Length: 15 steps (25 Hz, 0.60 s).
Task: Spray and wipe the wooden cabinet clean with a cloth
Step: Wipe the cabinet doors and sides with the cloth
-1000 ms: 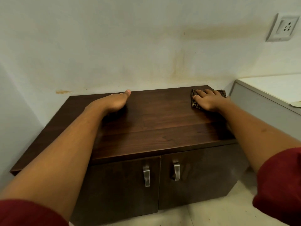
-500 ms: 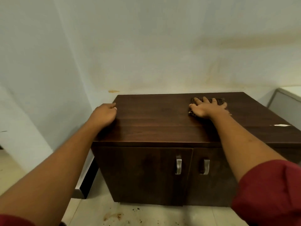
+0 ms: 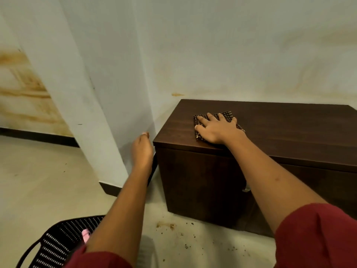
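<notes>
The right hand point(image 3: 216, 128) lies flat, fingers spread, pressing a brown checked cloth point(image 3: 228, 115) on the top of the dark wooden cabinet point(image 3: 280, 128) — near its left end. The left hand point(image 3: 142, 149) hangs beside the cabinet, fingers relaxed, holding nothing.

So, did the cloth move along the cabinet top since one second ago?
Yes. The cloth, under the right hand, went from the cabinet's right end toward its left end.
</notes>
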Tool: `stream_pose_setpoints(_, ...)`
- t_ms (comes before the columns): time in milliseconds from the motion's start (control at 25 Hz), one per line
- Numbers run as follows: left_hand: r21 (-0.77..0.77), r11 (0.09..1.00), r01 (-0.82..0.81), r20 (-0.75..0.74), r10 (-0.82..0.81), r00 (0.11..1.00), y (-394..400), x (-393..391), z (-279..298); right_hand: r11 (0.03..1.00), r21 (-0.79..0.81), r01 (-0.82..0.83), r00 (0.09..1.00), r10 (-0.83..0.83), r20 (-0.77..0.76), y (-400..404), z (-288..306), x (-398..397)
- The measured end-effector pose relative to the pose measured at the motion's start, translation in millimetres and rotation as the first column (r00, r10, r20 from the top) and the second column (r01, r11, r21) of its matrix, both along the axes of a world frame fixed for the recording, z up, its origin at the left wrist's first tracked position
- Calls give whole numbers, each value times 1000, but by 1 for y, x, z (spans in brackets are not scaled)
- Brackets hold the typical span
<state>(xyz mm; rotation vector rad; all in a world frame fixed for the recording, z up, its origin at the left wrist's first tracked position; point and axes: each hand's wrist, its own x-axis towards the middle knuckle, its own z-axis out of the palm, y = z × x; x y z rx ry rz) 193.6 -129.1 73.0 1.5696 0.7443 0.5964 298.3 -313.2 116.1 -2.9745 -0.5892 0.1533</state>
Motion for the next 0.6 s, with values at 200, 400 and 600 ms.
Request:
stream_pose_setpoints(200, -329, 940, -87, -20, 85, 996, -27, -19, -42, 995, 44, -93, 993, 90, 71, -12, -6, -45)
stream_pose_setpoints(400, -444, 889, -108, -100, 70, 992, -42, -23, -64, 997, 53, 63, 983, -71, 169, -85, -17, -74)
stream_pose_setpoints(600, -421, 906, -37, -75, 6, 997, -33, -27, -67, 870, 207, 447, 812, -492, 315, -148, -33, -89)
